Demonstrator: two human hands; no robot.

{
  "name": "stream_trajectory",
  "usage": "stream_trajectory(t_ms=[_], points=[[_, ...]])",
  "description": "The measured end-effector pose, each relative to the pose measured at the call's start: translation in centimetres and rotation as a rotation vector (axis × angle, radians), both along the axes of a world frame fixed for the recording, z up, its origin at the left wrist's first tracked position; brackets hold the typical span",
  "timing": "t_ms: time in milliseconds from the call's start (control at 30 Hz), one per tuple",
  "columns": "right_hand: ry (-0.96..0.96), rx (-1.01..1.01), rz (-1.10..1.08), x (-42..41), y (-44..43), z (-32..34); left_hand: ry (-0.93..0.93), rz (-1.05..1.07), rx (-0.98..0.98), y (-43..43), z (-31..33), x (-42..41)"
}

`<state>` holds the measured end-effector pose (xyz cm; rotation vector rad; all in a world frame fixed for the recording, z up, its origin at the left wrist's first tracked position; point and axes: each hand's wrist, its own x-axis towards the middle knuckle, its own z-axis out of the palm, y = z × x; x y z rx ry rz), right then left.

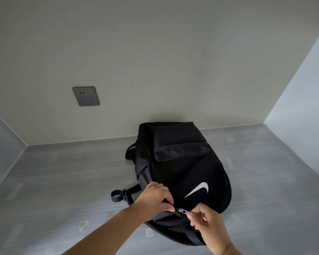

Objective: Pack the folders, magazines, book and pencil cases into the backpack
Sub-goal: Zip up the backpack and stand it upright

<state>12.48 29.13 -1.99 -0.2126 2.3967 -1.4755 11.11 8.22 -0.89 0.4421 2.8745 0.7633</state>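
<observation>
We see black backpack (180,168) flat on grey bench (63,181). Left hand (155,197) fingers clamped on fabric beside zipper; right hand (206,221) fingers pinching zipper pull (183,211).

A single wide-angle view is looking out from the person's head, facing forward and down across the grey bench (63,181) toward the back wall (155,61). It is sitting close over the near side, so the left hand (155,197) and right hand (206,218) are showing low in frame at the backpack (182,162). The lens is bending the side wall (306,89) inward.
</observation>
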Motion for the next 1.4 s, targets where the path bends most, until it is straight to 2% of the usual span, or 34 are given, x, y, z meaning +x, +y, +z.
stream_trajectory(t_ms=[167, 300, 500, 634, 767, 934, 1034, 1134, 1401], points=[[0.023, 0.009, -0.066, -1.1, 3.5, 0.1, -0.053, 0.107, 0.08, -1.4, -0.1, 0.7], [0.051, 0.034, -0.059, -2.0, 4.9, 0.3, -0.07, 0.097, 0.042, -1.0, 0.4, 0.8], [0.065, -0.049, -0.049, -1.9, 4.2, 1.1, 0.015, 0.002, -0.025, 4.3, 1.1, -0.1], [0.067, -0.064, -0.033, -2.2, 4.4, 1.5, 0.065, 0.096, 0.035, 8.0, 1.2, -0.9], [0.099, -0.02, 0.025, -2.9, 5.1, 1.5, 0.016, 0.152, 0.093, 7.9, 1.2, -1.0], [0.122, -0.056, -0.201, -5.5, 8.8, 1.2, -0.081, 0.223, 0.156, 6.2, 1.5, -1.1], [0.124, -0.009, -0.21, -7.4, 11.8, 1.0, -0.121, 0.202, 0.118, 6.3, 1.3, -1.0], [0.12, 0.0, -0.185, -8.6, 12.5, 0.8, -0.128, 0.171, 0.064, 7.7, 1.4, -1.6], [0.106, -0.035, -0.114, -9.4, 12.9, 0.3, -0.125, 0.213, 0.122, 16.2, 2.0, -6.6]])
